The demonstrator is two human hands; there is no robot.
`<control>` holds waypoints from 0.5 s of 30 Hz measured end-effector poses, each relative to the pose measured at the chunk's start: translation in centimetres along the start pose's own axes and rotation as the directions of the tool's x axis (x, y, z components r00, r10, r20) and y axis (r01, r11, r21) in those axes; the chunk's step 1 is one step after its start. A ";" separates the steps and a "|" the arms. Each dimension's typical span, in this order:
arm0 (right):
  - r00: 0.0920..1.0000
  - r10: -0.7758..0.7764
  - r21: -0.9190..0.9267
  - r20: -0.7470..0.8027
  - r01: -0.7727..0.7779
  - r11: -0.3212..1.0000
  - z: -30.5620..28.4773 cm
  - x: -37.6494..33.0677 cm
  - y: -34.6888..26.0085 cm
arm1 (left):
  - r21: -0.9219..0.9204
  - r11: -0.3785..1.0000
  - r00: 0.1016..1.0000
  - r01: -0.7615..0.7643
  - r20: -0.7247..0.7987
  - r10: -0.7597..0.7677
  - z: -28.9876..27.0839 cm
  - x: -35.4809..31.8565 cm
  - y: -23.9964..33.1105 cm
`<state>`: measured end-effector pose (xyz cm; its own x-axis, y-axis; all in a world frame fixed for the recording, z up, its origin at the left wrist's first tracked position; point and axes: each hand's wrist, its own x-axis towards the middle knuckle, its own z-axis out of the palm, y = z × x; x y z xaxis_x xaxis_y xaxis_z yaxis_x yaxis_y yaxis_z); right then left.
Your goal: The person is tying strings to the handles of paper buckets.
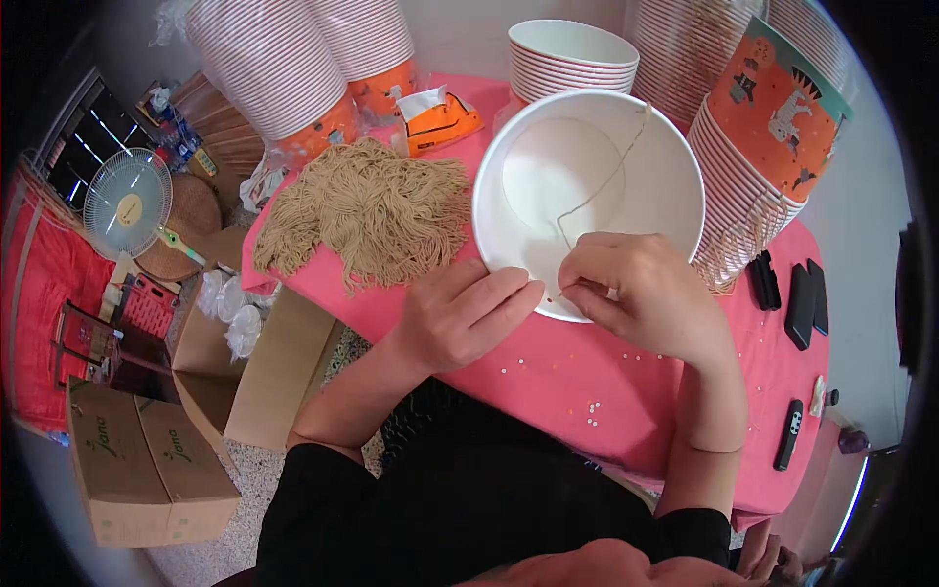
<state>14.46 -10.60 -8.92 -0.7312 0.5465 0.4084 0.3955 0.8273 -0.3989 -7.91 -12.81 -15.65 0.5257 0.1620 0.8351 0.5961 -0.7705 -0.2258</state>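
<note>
A large white paper bucket (pixel 675 186) is tipped toward me, so its mouth and inner wall show. My left hand (pixel 465 311) grips its near rim, fingers curled over the edge. Inside the near rim, my right hand (pixel 641 289) is closed in a pinch on a thin beige cord (pixel 599 191). The cord runs up across the bucket's inside to the far right of the rim, where its other end is attached. A small dark hole (pixel 550 300) shows in the near wall between my hands. My right fingertips are partly hidden by the hand itself.
Beige cords lie heaped (pixel 381 210) at left on the pink tablecloth (pixel 577 411). Bucket stacks (pixel 259 68) stand at the back; another stack (pixel 738 186) leans at right. An orange tissue pack (pixel 440 122), black phones (pixel 800 305) and white paper dots lie around. Cardboard boxes (pixel 147 460) stand left.
</note>
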 end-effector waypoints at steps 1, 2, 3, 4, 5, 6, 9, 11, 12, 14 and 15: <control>1.000 -0.016 -0.018 0.004 0.016 1.000 0.0 0.0 0.0 | 0.002 1.000 1.000 0.001 -0.001 -0.001 0.0 0.0 0.0; 1.000 -0.019 -0.014 0.005 0.019 1.000 0.0 0.0 0.1 | 0.004 1.000 1.000 0.000 -0.005 0.000 0.0 0.0 0.0; 1.000 -0.017 -0.003 0.013 0.017 1.000 0.0 0.0 0.1 | 0.002 1.000 1.000 -0.001 -0.008 0.001 0.0 0.0 0.0; 1.000 -0.011 0.007 0.018 0.011 1.000 0.0 0.0 0.1 | 0.000 1.000 1.000 0.004 -0.004 -0.004 0.0 0.0 0.0; 1.000 -0.015 0.009 0.022 0.015 1.000 0.0 0.0 0.1 | 0.000 1.000 1.000 0.000 -0.010 0.000 0.0 0.0 0.1; 1.000 -0.011 0.016 0.017 0.011 1.000 0.1 0.0 0.1 | -0.005 1.000 1.000 0.004 -0.012 -0.004 0.0 0.0 0.1; 1.000 -0.004 0.025 0.015 0.003 1.000 0.2 0.0 0.1 | -0.012 1.000 1.000 0.009 -0.008 -0.009 -0.1 0.0 0.2; 1.000 -0.001 0.025 0.019 0.000 1.000 0.2 0.0 0.1 | -0.013 1.000 1.000 0.008 -0.003 -0.008 -0.1 0.0 0.2; 1.000 -0.007 0.024 0.023 0.007 1.000 0.2 0.1 0.1 | -0.004 1.000 1.000 0.004 -0.001 -0.004 -0.2 0.0 0.3; 1.000 -0.015 0.022 0.027 0.014 1.000 0.1 0.1 0.1 | 0.006 1.000 1.000 -0.001 0.001 0.001 -0.2 0.0 0.2; 1.000 -0.009 0.025 0.027 0.009 1.000 0.1 0.1 0.1 | 0.002 1.000 1.000 -0.005 0.000 0.005 -0.2 0.1 0.2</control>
<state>14.39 -10.51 -9.04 -0.7497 0.5351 0.3894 0.3751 0.8284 -0.4161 -7.90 -13.13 -15.54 0.5287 0.1584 0.8339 0.5949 -0.7699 -0.2309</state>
